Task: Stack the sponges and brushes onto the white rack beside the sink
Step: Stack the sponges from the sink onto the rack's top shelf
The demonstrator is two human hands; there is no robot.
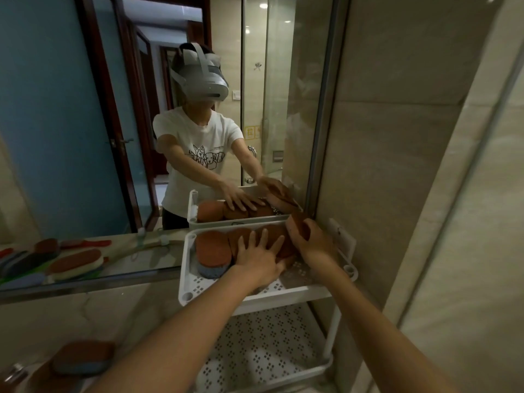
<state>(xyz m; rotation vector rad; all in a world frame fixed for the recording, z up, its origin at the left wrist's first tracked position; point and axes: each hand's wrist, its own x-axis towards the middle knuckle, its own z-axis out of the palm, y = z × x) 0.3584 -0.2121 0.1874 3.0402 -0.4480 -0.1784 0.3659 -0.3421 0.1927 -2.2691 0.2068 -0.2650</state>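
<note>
A person leans over a white rack [255,300] set against a mirror [85,123] in a tiled bathroom, both bare arms stretched toward its top tray. The left hand [259,258] lies flat with fingers spread, palm pressing down on a row of rust-brown sponges [211,246] packed along the back of the tray. The right hand [312,242] is curled around one more sponge [296,224] at the tray's right end, holding it tilted on edge against the others. A grey-blue pad [211,270] sits beneath the leftmost brown sponge, at the tray's left side. The front part of the top tray shows bare perforated plastic, and the lower tray [269,350] below it also shows its perforated floor.

On the counter at lower left, well apart from the rack, lies another sponge [82,357], brown on top of a grey-blue layer, beside a blurred metal fitting [15,371]. Further left along the base of the mirror sits a cluster of brushes [75,263] and coloured pads, too blurred to count.

The mirror reflects the person in a white printed T-shirt [198,148] and a grey headset [200,78], with a dark-framed door [119,137] and a glass shower screen [263,95] behind.
</note>
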